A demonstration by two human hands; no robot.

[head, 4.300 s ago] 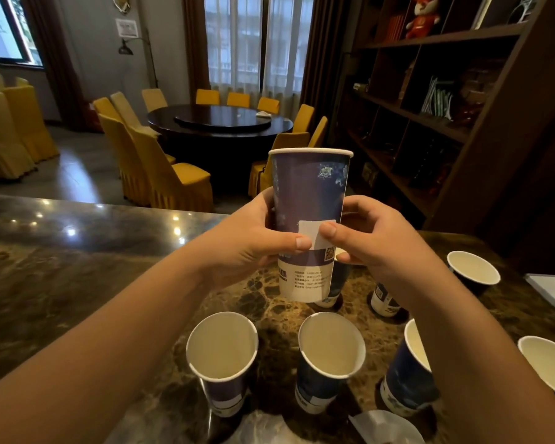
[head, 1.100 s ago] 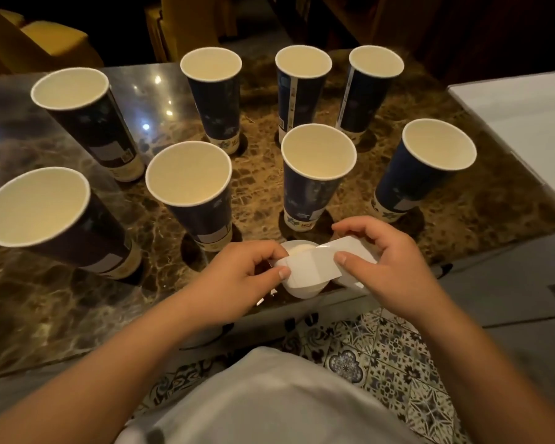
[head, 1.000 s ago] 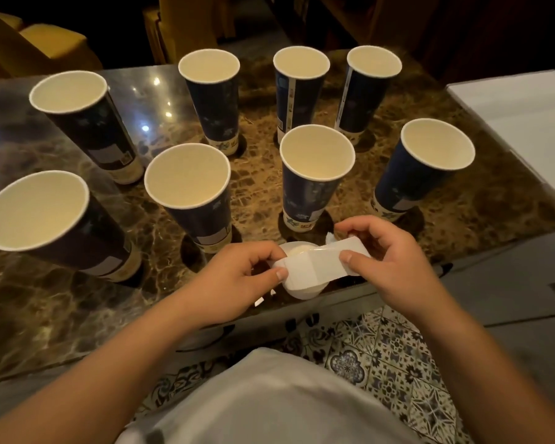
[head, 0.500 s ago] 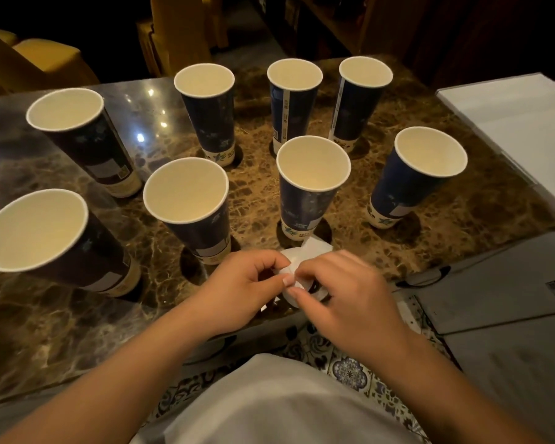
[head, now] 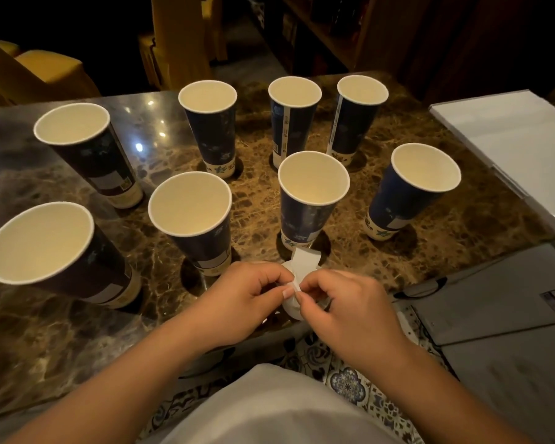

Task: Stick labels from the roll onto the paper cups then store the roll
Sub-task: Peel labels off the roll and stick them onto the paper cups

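Both hands, left hand (head: 247,299) and right hand (head: 346,310), pinch the label roll (head: 302,267) at the desk (head: 430,251) edge, each grip closed on it to peel a label free.

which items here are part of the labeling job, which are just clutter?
Job: label roll held by left hand and right hand; eight paper cups, e.g. nearest.

Clutter: white board, grey case, yellow chairs.

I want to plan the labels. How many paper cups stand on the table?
8. Back row. Left side. Front row. None seems hidden.
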